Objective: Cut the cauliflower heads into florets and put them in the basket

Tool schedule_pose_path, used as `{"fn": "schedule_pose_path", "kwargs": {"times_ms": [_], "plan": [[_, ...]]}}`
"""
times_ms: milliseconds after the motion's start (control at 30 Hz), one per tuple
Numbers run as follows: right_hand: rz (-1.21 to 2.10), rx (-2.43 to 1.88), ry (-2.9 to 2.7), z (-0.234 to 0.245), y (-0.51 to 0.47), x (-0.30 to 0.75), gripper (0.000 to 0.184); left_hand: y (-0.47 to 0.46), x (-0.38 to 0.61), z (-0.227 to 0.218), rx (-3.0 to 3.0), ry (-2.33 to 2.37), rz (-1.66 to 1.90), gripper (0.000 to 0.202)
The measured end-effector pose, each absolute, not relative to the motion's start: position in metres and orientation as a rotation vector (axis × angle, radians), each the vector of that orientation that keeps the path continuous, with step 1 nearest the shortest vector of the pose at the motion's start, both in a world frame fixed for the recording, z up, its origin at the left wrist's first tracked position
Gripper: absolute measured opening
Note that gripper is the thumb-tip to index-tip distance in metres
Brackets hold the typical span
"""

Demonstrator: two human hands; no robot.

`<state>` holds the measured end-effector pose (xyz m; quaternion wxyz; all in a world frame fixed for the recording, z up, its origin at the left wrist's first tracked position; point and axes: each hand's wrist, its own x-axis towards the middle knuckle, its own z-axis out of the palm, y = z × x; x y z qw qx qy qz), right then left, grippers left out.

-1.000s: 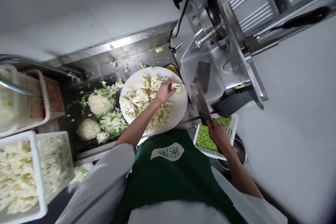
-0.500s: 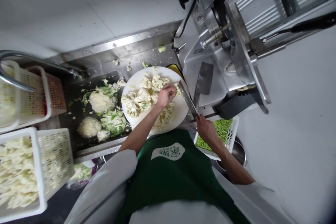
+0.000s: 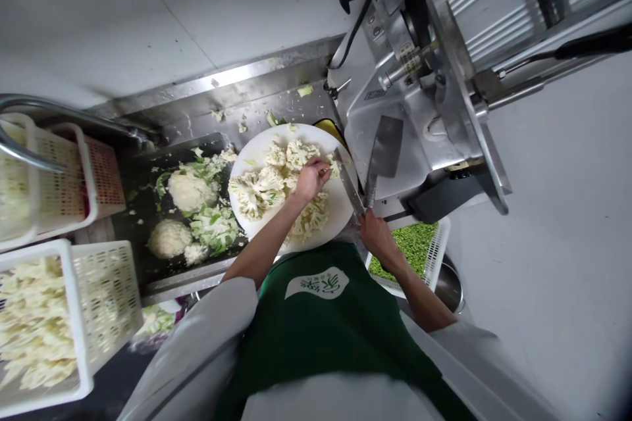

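A round white cutting board [image 3: 257,151] on the steel counter is covered with cut cauliflower florets [image 3: 266,184]. My left hand [image 3: 311,179] is closed on a cauliflower piece near the board's right side. My right hand [image 3: 375,233] grips the handle of a cleaver [image 3: 348,184], whose blade lies over the board's right edge, right beside my left hand's fingers. I wear a green apron [image 3: 320,329] and white sleeves.
Two whole cauliflower heads [image 3: 187,191] with green trimmings lie on a dark tray to the left. White baskets [image 3: 103,296] at far left hold cut cauliflower. A metal slicing machine [image 3: 419,79] stands at right, a basket of green pieces [image 3: 419,240] below it.
My right hand brought the cleaver leftward from beside the machine onto the board's right edge, next to my left hand. The left hand stayed on the cauliflower.
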<state>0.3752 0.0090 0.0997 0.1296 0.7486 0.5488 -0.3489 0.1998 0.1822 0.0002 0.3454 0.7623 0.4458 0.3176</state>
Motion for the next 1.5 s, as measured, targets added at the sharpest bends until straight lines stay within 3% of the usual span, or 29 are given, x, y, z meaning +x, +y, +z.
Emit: {"fn": "schedule_pose_path", "kwargs": {"times_ms": [600,867,1167,1500], "plan": [[-0.932,2.127,1.629,0.113,-0.002,0.394,0.025,0.175,0.2,0.005,2.028,1.244,0.899,0.023],[-0.834,2.155,1.751,0.117,0.0,0.388,0.029,0.17,0.2,-0.003,1.959,1.347,0.899,0.014],[-0.781,2.037,1.797,0.127,0.03,0.384,0.036,0.172,0.198,-0.004,2.11,1.281,0.855,0.023],[-0.947,2.012,1.681,0.114,0.03,0.38,0.03,0.173,0.196,-0.002,2.024,1.331,0.747,0.022]]}}
